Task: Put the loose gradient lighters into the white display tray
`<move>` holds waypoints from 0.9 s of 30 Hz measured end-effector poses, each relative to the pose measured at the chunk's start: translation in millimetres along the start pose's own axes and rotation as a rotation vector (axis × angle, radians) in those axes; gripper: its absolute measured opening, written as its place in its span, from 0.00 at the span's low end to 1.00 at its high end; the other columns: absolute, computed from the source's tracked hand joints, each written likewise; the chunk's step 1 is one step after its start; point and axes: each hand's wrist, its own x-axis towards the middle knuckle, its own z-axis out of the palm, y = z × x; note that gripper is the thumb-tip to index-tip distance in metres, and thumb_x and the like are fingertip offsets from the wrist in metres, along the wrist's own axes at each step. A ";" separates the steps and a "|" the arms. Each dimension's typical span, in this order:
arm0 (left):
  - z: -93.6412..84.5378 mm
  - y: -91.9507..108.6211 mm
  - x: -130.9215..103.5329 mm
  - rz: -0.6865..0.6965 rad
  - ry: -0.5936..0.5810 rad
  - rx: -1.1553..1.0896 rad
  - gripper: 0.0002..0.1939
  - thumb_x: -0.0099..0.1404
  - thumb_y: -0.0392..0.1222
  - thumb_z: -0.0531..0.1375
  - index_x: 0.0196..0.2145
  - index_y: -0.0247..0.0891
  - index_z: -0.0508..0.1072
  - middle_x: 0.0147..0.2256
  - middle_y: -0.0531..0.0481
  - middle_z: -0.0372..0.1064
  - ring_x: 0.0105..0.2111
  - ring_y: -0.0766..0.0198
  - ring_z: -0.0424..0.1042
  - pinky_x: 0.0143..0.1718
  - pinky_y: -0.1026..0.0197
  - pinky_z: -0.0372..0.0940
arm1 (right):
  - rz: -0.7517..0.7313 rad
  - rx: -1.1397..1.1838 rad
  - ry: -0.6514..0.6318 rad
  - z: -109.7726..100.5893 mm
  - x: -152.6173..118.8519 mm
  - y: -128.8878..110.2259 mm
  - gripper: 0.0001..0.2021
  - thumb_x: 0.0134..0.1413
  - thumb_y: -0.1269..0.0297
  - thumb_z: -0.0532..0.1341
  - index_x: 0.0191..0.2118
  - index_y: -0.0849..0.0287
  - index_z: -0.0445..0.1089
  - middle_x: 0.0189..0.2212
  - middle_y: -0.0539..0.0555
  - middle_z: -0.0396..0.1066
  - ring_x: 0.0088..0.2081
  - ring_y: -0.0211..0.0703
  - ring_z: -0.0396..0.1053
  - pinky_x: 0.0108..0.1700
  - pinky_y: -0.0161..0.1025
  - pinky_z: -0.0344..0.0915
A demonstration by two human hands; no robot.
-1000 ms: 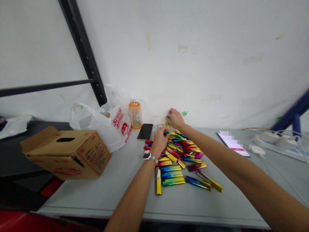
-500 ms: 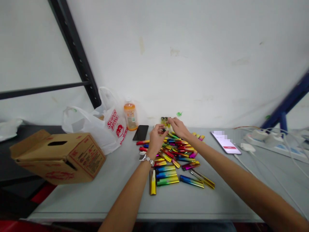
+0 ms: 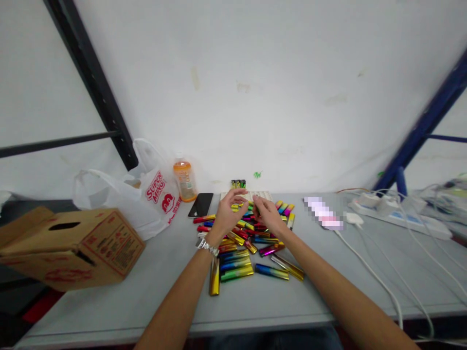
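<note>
Many shiny, multicoloured lighters (image 3: 235,265) lie in a loose pile on the grey table. My left hand (image 3: 229,210), with a metal watch on its wrist, is over the left of the pile, fingers apart and holding nothing visible. Beside it on the right, my right hand (image 3: 267,213) hovers over the pile with its fingers bent together; whatever they hold, if anything, is too small to make out. Behind the hands is a white tray (image 3: 265,195), partly hidden by them. Several small lighters (image 3: 238,184) stand upright at its back left.
A cardboard box (image 3: 98,248), a white plastic bag (image 3: 146,204), an orange drink bottle (image 3: 186,181) and a black phone (image 3: 201,204) are on the left. To the right lie a lit phone (image 3: 324,214), a charger (image 3: 353,218), cables and a power strip (image 3: 412,219).
The camera view has shifted to the right. My left hand has opened, and my right hand has drawn back from the upright lighters. Another upright lighter now shows there.
</note>
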 end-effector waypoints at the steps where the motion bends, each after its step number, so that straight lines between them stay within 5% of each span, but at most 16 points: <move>1: -1.1 -0.1 -0.2 0.004 0.015 0.073 0.13 0.62 0.37 0.60 0.46 0.37 0.71 0.45 0.45 0.74 0.37 0.66 0.73 0.42 0.61 0.69 | 0.014 0.020 0.024 -0.9 -1.8 -1.1 0.26 0.58 0.38 0.53 0.24 0.56 0.57 0.16 0.44 0.56 0.17 0.33 0.51 0.21 0.34 0.48; 13: 1.8 -20.8 -8.6 -0.016 -0.096 0.641 0.07 0.67 0.39 0.56 0.35 0.36 0.73 0.37 0.46 0.74 0.41 0.58 0.72 0.47 0.54 0.65 | -0.082 -0.251 0.274 -1.1 -0.9 18.7 0.19 0.58 0.52 0.53 0.20 0.56 0.52 0.18 0.45 0.49 0.23 0.35 0.49 0.27 0.36 0.47; 20: 0.4 -18.4 -9.0 -0.036 -0.106 0.712 0.07 0.67 0.40 0.57 0.35 0.37 0.74 0.38 0.47 0.74 0.43 0.58 0.71 0.49 0.55 0.64 | -0.164 -0.216 0.239 -2.8 -5.9 16.9 0.21 0.59 0.47 0.55 0.22 0.56 0.54 0.19 0.45 0.48 0.24 0.36 0.50 0.28 0.36 0.49; 27: -2.6 -16.1 -9.5 -0.125 -0.136 0.880 0.08 0.68 0.41 0.56 0.37 0.38 0.74 0.42 0.45 0.74 0.47 0.54 0.70 0.51 0.52 0.63 | -0.067 -0.254 0.295 -2.8 -1.9 20.3 0.20 0.59 0.52 0.52 0.21 0.56 0.54 0.18 0.45 0.50 0.23 0.36 0.50 0.27 0.37 0.48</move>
